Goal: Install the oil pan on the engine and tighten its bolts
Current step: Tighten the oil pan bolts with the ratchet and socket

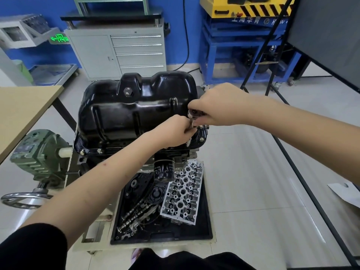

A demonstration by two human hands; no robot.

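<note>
Both hands' fingers grip a ratchet [192,121] at the oil pan [134,110] flange's right edge.

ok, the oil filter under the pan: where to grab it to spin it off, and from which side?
Take the oil filter round its black cylindrical can, near the free lower end, coming from below on the near side. It hangs tilted from the engine, just under the oil pan flange, so the top is boxed in. The cylinder head lies close beside it, so the right side looks tight.

Glossy black oil pan [134,110] (yellow-black striped lift [251,6])
</note>
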